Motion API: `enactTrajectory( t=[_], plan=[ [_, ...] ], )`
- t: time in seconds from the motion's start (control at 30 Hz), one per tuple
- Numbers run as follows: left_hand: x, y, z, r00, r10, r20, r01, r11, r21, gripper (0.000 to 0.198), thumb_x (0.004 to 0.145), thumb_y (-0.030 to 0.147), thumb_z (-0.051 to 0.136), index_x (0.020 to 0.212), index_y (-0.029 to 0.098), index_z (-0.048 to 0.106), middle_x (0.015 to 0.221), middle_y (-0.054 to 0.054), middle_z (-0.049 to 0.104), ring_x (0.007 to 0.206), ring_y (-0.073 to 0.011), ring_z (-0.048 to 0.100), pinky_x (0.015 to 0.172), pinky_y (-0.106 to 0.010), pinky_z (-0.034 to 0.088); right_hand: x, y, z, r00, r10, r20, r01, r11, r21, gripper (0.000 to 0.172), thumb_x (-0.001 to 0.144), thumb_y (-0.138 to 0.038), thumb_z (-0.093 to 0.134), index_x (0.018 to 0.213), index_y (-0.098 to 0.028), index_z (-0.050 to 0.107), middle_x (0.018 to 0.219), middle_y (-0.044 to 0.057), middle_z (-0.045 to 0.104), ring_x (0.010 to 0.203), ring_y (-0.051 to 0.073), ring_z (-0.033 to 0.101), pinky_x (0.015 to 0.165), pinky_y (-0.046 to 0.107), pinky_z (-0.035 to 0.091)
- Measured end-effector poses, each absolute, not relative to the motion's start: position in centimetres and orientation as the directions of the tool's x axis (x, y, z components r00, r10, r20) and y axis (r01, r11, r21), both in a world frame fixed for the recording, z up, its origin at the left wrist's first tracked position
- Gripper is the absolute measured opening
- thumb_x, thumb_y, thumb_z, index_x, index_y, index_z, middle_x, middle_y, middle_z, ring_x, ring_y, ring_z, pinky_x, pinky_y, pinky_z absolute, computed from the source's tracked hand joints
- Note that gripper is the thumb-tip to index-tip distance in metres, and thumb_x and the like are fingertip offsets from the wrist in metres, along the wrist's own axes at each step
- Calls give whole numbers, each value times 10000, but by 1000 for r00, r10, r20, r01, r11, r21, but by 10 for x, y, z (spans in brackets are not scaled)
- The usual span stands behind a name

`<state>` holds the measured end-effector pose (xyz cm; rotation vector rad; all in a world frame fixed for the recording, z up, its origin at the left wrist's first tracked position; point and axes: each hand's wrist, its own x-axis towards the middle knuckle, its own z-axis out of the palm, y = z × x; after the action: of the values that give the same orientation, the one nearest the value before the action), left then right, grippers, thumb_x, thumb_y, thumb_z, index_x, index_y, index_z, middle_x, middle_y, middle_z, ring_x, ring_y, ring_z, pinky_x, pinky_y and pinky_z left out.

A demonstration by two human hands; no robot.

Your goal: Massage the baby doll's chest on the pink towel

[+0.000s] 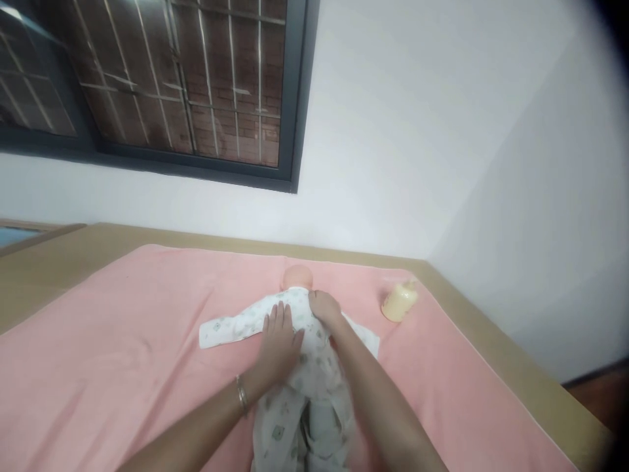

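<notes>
A baby doll [297, 278] in a white long-sleeved printed outfit [319, 367] lies stretched out on a pink cloth, its head pointing away from me. Its facial features cannot be made out. My left hand [280, 341] rests flat on the upper body, fingers extended, a bracelet on the wrist. At the doll's shoulder near the neck, my right hand [325, 308] has its fingers curled around the top's fabric. One sleeve [226, 330] spreads out to the left. The other sleeve [364, 335] is partly hidden behind my right forearm. The trouser legs extend toward me, blurred in places.
The pink cloth [147, 314] covers much of a tan padded surface [122, 237]. A pale yellow bottle [400, 303] stands to the doll's right, near the cloth's far corner. Behind are a white wall [393, 131] and a dark-framed window [289, 131] with bars.
</notes>
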<state>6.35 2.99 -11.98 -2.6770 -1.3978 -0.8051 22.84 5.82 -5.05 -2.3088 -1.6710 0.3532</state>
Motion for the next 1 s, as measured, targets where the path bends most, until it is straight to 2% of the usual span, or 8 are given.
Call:
enactTrajectory(
  t=[0.1, 0.3, 0.43, 0.57, 0.7, 0.83, 0.93, 1.0],
  plan=[
    [76, 61, -93, 376, 864, 334, 853, -464, 240, 604, 950, 433, 277, 1357, 5, 401, 1421, -241, 396, 1351, -343, 315, 1093, -524, 224, 230, 57, -51, 319, 946, -62, 877, -319, -359, 507, 976, -325, 212, 1062, -109, 662, 1064, 180, 662, 1011, 264, 612, 888, 371, 402],
    [87, 114, -51, 378, 925, 29, 878, -368, 305, 591, 963, 451, 168, 991, 129, 662, 1031, -156, 684, 1003, -285, 621, 975, -487, 351, 200, 11, -78, 258, 909, 327, 950, -177, -257, 472, 944, -312, 324, 1316, -66, 479, 1364, 198, 465, 1281, 312, 375, 1070, 447, 200],
    [82, 93, -64, 403, 898, 176, 868, -436, 239, 540, 949, 452, 249, 1132, 83, 599, 1112, -195, 639, 1093, -303, 566, 986, -466, 333, 216, 34, -65, 290, 951, 110, 908, -237, -346, 447, 973, -311, 247, 1188, -104, 580, 1226, 174, 584, 1166, 277, 501, 1024, 416, 279],
    [76, 64, -81, 445, 815, 371, 840, -524, 143, 574, 935, 417, 319, 1302, -2, 455, 1328, -256, 482, 1258, -339, 422, 1025, -466, 302, 242, 73, -46, 274, 951, -145, 862, -310, -402, 466, 968, -341, 258, 1037, -124, 665, 1073, 164, 664, 983, 248, 619, 824, 324, 427],
    [75, 82, -68, 425, 884, 196, 852, -464, 244, 568, 946, 457, 260, 1231, 50, 536, 1248, -212, 568, 1186, -323, 497, 1010, -463, 311, 234, 64, -49, 298, 947, -123, 860, -322, -395, 486, 968, -332, 228, 1062, -114, 653, 1085, 175, 653, 988, 273, 609, 825, 361, 426],
    [77, 119, -43, 431, 900, -69, 850, -379, 365, 661, 945, 529, 144, 1031, 132, 665, 1070, -161, 680, 1004, -282, 627, 873, -391, 422, 206, 26, -67, 275, 945, 177, 928, -213, -305, 443, 958, -313, 273, 1228, -94, 547, 1226, 195, 567, 1154, 312, 490, 990, 459, 305],
    [79, 124, -40, 441, 894, -82, 848, -386, 362, 701, 942, 536, 110, 986, 132, 680, 1009, -170, 695, 924, -281, 654, 814, -384, 442, 201, 18, -71, 230, 928, 294, 955, -158, -252, 431, 947, -313, 331, 1279, -96, 498, 1314, 199, 500, 1235, 311, 413, 1054, 484, 210],
    [80, 109, -49, 440, 898, -10, 851, -414, 322, 658, 944, 512, 152, 1064, 96, 647, 1054, -199, 670, 995, -305, 624, 886, -424, 407, 210, 30, -65, 267, 949, 166, 928, -207, -311, 407, 964, -303, 286, 1191, -116, 566, 1224, 180, 573, 1163, 286, 491, 1022, 451, 273]
  ],
)
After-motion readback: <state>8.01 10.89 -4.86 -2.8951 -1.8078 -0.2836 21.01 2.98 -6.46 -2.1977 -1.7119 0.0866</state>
